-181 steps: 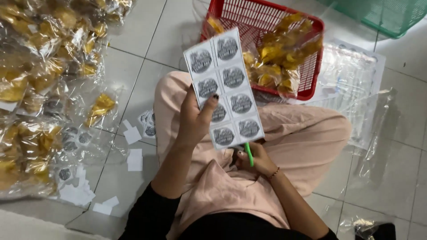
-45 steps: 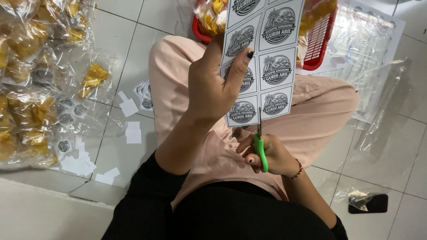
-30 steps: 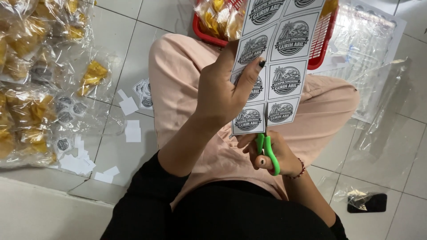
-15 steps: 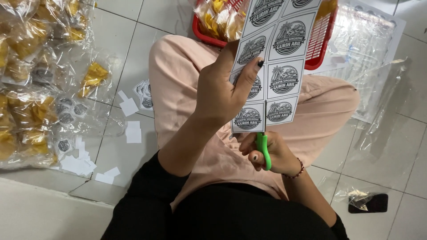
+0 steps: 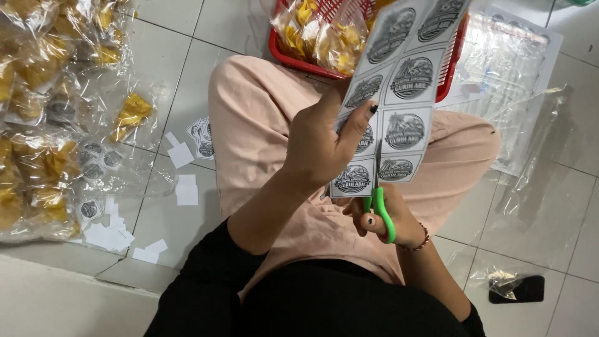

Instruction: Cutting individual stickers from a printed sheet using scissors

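My left hand (image 5: 321, 146) holds up a white sheet of printed round labels (image 5: 399, 93), thumb pressed on its front. Just below the sheet's bottom edge, my right hand (image 5: 387, 218) grips green-handled scissors (image 5: 380, 212), whose blades reach up into the middle of the sheet between its two columns. Both hands are over my lap, above my pink trousers (image 5: 262, 125).
A red basket (image 5: 293, 53) of bagged yellow snacks sits beyond my knees. More clear snack bags (image 5: 43, 125) pile up at the left. Cut labels and paper scraps (image 5: 181, 187) lie on the tiled floor. Clear plastic bags (image 5: 518, 81) lie at right, a dark phone (image 5: 518, 288) at lower right.
The sheet has been lifted closer to the camera since six seconds ago. Over the last second the scissors have moved up to the sheet's bottom edge.
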